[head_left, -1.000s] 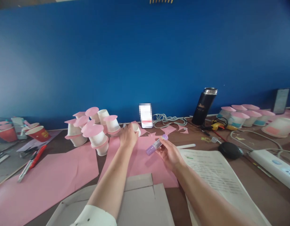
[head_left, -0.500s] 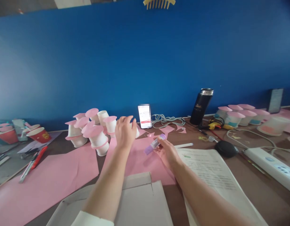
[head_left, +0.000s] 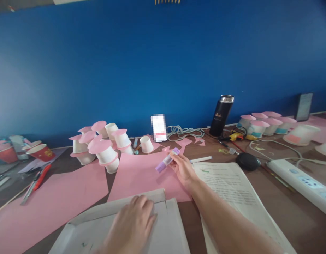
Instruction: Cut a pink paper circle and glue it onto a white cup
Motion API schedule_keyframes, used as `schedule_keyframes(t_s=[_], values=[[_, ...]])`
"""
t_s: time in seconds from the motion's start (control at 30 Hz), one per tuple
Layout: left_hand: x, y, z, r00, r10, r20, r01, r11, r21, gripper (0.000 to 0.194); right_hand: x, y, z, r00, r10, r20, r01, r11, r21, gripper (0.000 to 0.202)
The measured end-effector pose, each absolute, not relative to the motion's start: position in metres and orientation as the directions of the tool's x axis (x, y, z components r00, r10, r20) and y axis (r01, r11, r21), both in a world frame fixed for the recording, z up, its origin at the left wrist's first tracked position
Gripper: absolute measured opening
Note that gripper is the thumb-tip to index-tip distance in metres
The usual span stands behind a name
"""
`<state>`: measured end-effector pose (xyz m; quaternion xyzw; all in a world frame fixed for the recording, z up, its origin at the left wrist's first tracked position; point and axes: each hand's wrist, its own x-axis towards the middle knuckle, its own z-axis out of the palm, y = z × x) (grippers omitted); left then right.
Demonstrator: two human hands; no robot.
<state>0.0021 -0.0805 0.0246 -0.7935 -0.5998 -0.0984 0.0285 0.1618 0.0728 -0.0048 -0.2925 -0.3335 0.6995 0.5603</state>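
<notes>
My left hand [head_left: 133, 220] is over the grey-white cardboard [head_left: 168, 225] at the front, fingers apart, holding nothing that I can see. Held in my right hand [head_left: 182, 167] is a purple glue stick [head_left: 166, 160], slanting above a pink sheet [head_left: 141, 173]. Behind the sheet a small white cup [head_left: 146, 144] stands upside down. To its left are several white cups stacked in pairs with pink paper discs [head_left: 100, 145] on top and pink rings between them.
Another pink sheet [head_left: 62, 197] and an orange-handled cutter [head_left: 42, 178] lie left. A phone [head_left: 159, 128], cables and a black bottle [head_left: 221, 114] stand along the blue wall. Written papers [head_left: 231, 190], a black case [head_left: 247, 161] and a power strip [head_left: 300, 183] are right.
My left hand has moved back from the cups down to the cardboard, uncovering the small white cup. My right hand still holds the glue stick. The view has shifted slightly.
</notes>
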Motion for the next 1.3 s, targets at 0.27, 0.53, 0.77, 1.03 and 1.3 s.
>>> schedule_keyframes(t_s=[0.27,0.53,0.77,1.03,1.3], values=[[-0.026,-0.102,-0.020,0.273,0.877,0.395,0.931,-0.344,0.121,0.031,0.155,0.066,-0.007,-0.228,0.973,-0.030,-0.600,-0.165,-0.783,0.021],[-0.057,-0.097,-0.001,0.426,0.845,0.324,0.870,-0.480,0.109,0.033,0.170,0.075,0.011,-0.077,0.996,0.050,-0.695,-0.018,-0.719,0.023],[0.006,-0.042,0.039,0.196,0.928,0.319,0.927,-0.281,0.249,0.025,0.200,0.099,0.009,0.190,0.976,-0.108,-0.712,0.061,-0.700,0.025],[0.093,-0.017,0.007,0.263,0.946,0.188,0.916,-0.306,0.257,0.037,0.194,0.102,0.002,0.170,0.980,-0.107,-0.658,0.032,-0.752,0.029],[0.085,-0.013,-0.004,0.062,0.969,0.239,0.897,-0.159,0.413,0.019,0.189,0.095,0.007,0.177,0.981,-0.078,-0.604,0.045,-0.796,0.027]])
